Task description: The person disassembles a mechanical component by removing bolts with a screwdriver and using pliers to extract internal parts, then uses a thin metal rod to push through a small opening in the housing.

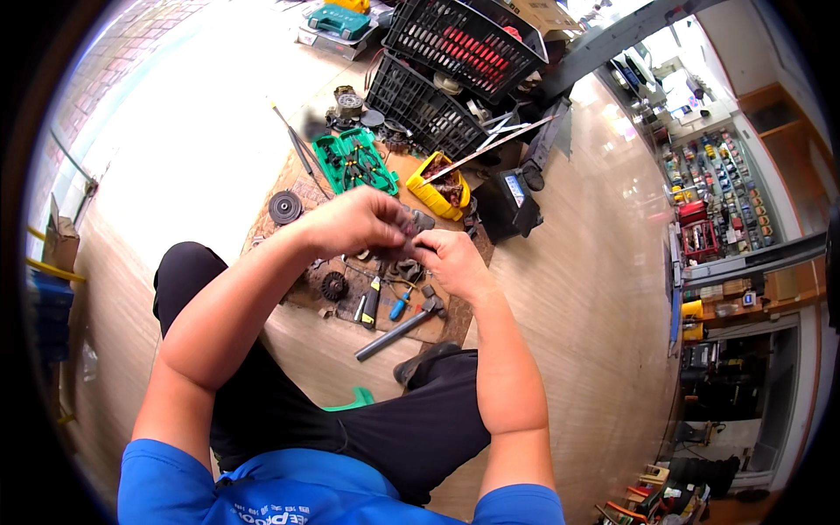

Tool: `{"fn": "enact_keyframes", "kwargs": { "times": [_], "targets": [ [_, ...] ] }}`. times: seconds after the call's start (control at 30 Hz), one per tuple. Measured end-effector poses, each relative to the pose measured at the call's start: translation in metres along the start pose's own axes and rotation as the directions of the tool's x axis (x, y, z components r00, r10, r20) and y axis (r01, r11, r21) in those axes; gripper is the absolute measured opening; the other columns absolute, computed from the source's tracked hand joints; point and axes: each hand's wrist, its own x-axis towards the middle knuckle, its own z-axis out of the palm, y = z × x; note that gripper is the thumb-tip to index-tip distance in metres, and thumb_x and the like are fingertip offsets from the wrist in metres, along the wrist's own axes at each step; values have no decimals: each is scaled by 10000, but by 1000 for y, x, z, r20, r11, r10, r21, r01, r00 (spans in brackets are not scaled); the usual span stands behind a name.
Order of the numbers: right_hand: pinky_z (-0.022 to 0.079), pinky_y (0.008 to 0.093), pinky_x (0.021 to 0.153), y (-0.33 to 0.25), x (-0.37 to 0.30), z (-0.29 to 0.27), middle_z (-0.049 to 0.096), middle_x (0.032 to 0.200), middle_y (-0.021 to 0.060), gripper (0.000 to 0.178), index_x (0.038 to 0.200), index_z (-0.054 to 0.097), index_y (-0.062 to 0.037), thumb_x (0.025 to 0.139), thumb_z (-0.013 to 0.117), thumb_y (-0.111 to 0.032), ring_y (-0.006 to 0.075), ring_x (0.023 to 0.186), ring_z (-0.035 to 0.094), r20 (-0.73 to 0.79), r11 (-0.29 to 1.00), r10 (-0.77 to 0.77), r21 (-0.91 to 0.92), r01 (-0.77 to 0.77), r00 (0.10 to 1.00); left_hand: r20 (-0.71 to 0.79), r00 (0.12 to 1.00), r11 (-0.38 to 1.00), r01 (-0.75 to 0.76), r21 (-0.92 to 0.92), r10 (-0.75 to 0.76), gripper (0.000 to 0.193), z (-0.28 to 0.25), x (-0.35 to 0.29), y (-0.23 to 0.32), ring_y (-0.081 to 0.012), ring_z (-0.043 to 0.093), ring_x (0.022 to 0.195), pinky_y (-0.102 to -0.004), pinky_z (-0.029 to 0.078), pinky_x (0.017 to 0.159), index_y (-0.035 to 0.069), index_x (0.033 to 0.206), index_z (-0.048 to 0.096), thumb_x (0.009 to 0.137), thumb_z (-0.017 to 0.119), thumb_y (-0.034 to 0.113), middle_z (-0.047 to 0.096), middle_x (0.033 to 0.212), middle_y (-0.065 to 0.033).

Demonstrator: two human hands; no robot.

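My left hand [360,224] and my right hand [451,264] meet over a work mat, fingers closed and pinched together. Between their fingertips is something small and dark, too blurred and covered to name. Below them on the mat lie a black toothed wheel [334,286], a yellow-and-black utility knife [372,303], a blue-handled screwdriver [400,306] and a hammer [398,334]. Left of my left hand rests a round dark pulley-like disc [285,207]. Past the hands sit an opened green tool case [331,163] and a yellow bin [448,210] with reddish-brown parts.
Black plastic crates [424,103] stand stacked at the far side, beside a black box [507,206]. A teal case [339,23] lies at the top. Shelves of small goods [722,188] line the right. Part of a green object [353,401] shows between my legs.
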Motion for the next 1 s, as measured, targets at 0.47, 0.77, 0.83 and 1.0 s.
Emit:
{"fn": "enact_keyframes", "kwargs": {
  "times": [0.47, 0.77, 0.83, 1.0],
  "targets": [
    [508, 439, 684, -3, -3, 21, 613, 839, 138, 112, 891, 601, -60, 869, 633, -165, 356, 804, 623, -287, 883, -146, -470, -7, 947, -384, 896, 718, 114, 687, 225, 176, 34, 21, -45, -360, 676, 831, -406, 527, 760, 31, 932, 719, 798, 651, 122, 677, 848, -219],
    [509, 433, 688, -15, 3, 36, 661, 850, 194, 112, 959, 641, -23, 854, 636, -64, 371, 784, 652, -547, 999, 12, 40, 12, 837, -525, 850, 906, -252, -339, 40, 278, 20, 30, -42, -146, 665, 870, -253, 543, 796, -54, 1185, 564, 959, 571, 109, 683, 1038, -103],
    [512, 413, 673, -15, 3, 40, 667, 829, 195, 97, 935, 654, -21, 846, 656, -60, 377, 763, 656, -561, 994, 43, 106, 20, 827, -504, 863, 879, -272, -391, 43, 285, 18, 30, -38, -145, 663, 876, -255, 545, 798, -51, 1192, 556, 950, 584, 99, 682, 1042, -105],
    [515, 408, 691, -16, 5, 34, 670, 841, 199, 109, 945, 660, -6, 848, 654, -54, 364, 787, 664, -607, 998, -50, 0, 63, 793, -533, 846, 930, -218, -295, 29, 291, 17, 28, -40, -155, 666, 891, -263, 550, 810, -64, 1184, 570, 909, 608, 23, 682, 1035, -113]
  ]
}}
